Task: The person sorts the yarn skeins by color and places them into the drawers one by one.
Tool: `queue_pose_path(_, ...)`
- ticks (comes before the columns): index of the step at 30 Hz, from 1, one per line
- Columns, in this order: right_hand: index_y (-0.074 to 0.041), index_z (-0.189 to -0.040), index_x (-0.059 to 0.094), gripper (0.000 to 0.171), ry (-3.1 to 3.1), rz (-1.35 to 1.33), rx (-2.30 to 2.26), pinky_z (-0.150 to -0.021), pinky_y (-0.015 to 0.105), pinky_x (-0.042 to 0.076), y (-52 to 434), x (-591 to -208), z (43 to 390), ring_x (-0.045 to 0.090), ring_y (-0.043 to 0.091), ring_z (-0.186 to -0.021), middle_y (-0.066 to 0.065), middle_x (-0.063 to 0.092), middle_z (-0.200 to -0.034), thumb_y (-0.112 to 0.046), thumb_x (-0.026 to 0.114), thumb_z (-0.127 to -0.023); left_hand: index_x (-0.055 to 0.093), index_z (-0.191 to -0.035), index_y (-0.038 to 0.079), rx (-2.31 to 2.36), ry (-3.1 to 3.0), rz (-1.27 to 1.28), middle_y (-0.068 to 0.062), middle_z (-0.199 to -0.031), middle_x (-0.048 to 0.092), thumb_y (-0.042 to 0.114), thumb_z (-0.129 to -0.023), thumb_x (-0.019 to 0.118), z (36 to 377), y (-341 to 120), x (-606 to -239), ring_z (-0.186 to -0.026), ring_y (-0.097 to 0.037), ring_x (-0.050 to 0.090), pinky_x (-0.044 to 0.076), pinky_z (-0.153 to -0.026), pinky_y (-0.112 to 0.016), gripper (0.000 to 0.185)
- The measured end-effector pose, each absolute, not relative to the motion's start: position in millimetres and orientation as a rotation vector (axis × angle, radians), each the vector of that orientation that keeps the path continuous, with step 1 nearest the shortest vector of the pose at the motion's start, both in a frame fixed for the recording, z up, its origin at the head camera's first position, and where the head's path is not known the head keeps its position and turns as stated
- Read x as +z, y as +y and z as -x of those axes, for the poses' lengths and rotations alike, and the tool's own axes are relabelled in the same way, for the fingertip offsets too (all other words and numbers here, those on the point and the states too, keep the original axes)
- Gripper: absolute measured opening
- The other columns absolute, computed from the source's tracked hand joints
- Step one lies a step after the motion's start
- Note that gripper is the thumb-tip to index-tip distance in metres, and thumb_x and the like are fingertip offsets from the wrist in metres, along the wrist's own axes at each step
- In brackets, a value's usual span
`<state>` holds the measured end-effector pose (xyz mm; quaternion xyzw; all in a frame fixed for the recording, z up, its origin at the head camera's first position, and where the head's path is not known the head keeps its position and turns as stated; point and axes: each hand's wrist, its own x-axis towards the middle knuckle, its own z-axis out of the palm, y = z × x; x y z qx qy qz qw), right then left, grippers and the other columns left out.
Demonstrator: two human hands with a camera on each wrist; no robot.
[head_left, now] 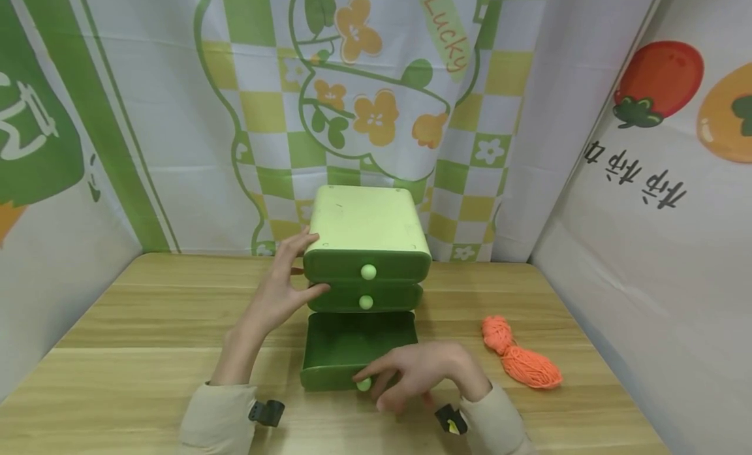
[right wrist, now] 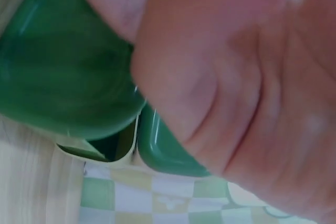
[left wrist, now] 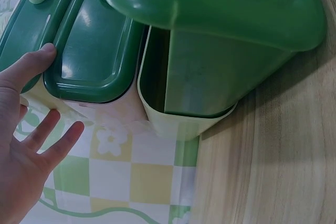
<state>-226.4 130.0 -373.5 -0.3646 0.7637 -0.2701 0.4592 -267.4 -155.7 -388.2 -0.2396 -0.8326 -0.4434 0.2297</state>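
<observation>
The bottom drawer [head_left: 357,350] of the small green drawer cabinet [head_left: 367,246] is pulled out toward the near edge of the worktop [head_left: 147,324], and it looks empty inside. The cabinet stands at the middle of the worktop, close to the far edge and the patterned cloth backdrop [head_left: 364,83]. The drawer is thin moulded plastic, so I judge it light, stiff and rather smooth; it should slide easily and could tip if drawn out too far. The best place to take hold is the pale round knob [head_left: 364,384] on its front.

The right hand [head_left: 420,373] is there already: its fingers [head_left: 382,370] are curled around this knob and the front wall. The left hand [head_left: 282,292] rests with straight, spread fingers [left wrist: 50,53] against the left side of the cabinet, at the two closed upper drawers [head_left: 367,282], which steadies the light body.

An orange yarn bundle [head_left: 519,354] lies apart to the right, nearer the right edge of the worktop.
</observation>
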Motion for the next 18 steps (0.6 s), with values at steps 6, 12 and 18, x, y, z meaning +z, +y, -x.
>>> queue_pose_path(6,-0.018,-0.147,0.049,0.048,1.839,0.972,-0.744,-0.056,0.066,0.051,135.1,-370.2,230.7,0.071,0.010,-0.096,0.010,0.065,-0.133,-0.022,0.060,-0.100,0.033,-0.152,0.028,-1.247,-2.292,0.654,-0.004,-0.163,0.023,0.007,-0.077,0.085,266.6,-155.4,-387.3,-0.138,-0.030,0.040,0.052,-0.091,-0.049,0.093)
queue_pose_path(12,-0.018,-0.143,0.054,0.043,1.893,1.053,-0.782,-0.053,0.059,0.053,139.2,-366.7,232.7,0.073,0.020,-0.089,0.014,0.066,-0.129,-0.023,0.059,-0.101,0.033,-0.152,0.028,-1.261,-2.292,0.653,-0.004,-0.163,0.023,0.008,-0.079,0.084,267.4,-155.6,-387.5,-0.139,-0.031,0.038,0.052,-0.092,-0.053,0.091)
queue_pose_path(18,-0.022,-0.138,0.059,0.037,1.983,1.092,-0.818,-0.047,0.034,0.053,142.5,-363.7,232.3,0.071,0.017,-0.083,0.009,0.069,-0.124,-0.025,0.060,-0.101,0.033,-0.152,0.027,-1.257,-2.290,0.658,-0.005,-0.162,0.023,0.008,-0.078,0.085,267.2,-155.7,-388.0,-0.139,-0.031,0.039,0.052,-0.092,-0.053,0.092)
